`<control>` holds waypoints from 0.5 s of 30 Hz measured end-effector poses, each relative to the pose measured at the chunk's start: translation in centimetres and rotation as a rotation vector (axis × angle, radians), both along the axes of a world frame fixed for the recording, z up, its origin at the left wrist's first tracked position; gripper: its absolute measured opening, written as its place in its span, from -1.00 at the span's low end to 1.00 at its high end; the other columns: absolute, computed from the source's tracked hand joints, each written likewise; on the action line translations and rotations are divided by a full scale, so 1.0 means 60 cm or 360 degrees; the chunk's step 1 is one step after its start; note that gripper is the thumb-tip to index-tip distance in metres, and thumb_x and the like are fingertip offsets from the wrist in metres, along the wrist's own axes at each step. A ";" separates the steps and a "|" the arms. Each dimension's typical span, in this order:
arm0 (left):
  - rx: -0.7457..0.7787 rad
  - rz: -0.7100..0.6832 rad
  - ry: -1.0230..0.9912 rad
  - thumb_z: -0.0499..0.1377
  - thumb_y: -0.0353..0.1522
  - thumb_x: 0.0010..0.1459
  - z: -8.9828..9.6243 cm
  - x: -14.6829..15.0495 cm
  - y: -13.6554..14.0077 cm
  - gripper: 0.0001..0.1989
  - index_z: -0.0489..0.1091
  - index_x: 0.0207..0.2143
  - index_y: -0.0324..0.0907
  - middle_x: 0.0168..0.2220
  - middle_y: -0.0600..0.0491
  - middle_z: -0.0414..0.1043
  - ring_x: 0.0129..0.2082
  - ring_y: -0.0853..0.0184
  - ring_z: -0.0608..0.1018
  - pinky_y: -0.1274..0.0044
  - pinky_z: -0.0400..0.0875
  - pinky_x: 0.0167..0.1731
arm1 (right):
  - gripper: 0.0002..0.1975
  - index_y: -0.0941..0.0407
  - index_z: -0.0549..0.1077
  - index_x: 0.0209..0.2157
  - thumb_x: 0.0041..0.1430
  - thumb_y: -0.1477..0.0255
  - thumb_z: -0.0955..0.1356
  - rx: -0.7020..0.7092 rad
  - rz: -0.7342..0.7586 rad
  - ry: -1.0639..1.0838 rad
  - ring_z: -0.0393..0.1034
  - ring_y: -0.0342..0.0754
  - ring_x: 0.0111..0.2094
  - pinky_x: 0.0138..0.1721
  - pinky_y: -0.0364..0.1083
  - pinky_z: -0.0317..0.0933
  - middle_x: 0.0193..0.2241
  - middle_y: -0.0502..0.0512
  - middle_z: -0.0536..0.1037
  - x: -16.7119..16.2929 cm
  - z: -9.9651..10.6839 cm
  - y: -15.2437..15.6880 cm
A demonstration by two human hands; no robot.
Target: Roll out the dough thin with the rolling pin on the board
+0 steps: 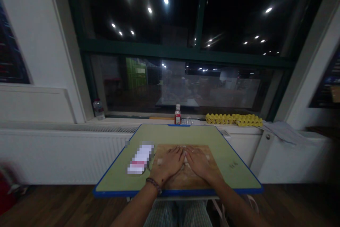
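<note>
While over board (183,183), hands (174,159) (196,161) together.

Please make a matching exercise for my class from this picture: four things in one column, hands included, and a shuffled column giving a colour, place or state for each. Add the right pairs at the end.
Column one
1. Left hand
2. Wooden board
3. Bumpy trays
4. Right hand

Column two
A. Yellow, on the window ledge
B. Dark band around its wrist
C. No band around its wrist
D. Brown, directly beneath the hands

Right pairs: 1-B, 2-D, 3-A, 4-C
</note>
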State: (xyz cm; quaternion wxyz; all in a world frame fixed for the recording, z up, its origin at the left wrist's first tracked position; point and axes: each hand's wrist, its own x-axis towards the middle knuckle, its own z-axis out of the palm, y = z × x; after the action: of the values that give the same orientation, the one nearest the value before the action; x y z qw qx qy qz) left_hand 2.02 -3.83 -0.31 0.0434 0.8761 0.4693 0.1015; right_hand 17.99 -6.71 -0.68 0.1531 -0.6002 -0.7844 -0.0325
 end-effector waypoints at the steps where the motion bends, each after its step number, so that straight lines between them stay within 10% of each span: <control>1: 0.0032 0.0023 0.0016 -0.25 -0.28 0.39 -0.001 0.002 0.006 -0.46 0.23 0.27 -0.27 0.32 -0.10 0.18 0.31 0.25 0.22 0.37 -0.02 0.32 | -0.47 0.14 0.35 0.21 0.41 0.36 0.00 0.0001 -0.0023 -0.0024 0.18 -0.06 0.26 0.31 -0.02 -0.05 0.21 0.10 0.36 -0.003 0.003 0.007; 15: 0.0156 0.0480 0.0048 -0.12 -0.24 0.33 0.009 0.023 0.072 -0.48 0.27 0.24 -0.25 0.29 -0.14 0.23 0.30 0.08 0.23 0.18 -0.03 0.28 | -0.69 0.11 0.44 0.01 0.33 0.26 0.31 -0.0181 -0.0294 -0.0131 0.37 0.01 0.04 0.11 0.14 0.24 0.05 0.15 0.46 -0.029 0.026 0.114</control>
State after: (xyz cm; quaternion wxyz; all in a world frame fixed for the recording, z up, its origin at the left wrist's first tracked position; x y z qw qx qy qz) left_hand 3.42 0.48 0.22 -0.0222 0.7981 0.5907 0.1165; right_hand 16.25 0.13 0.87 0.0830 -0.6758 -0.7319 -0.0266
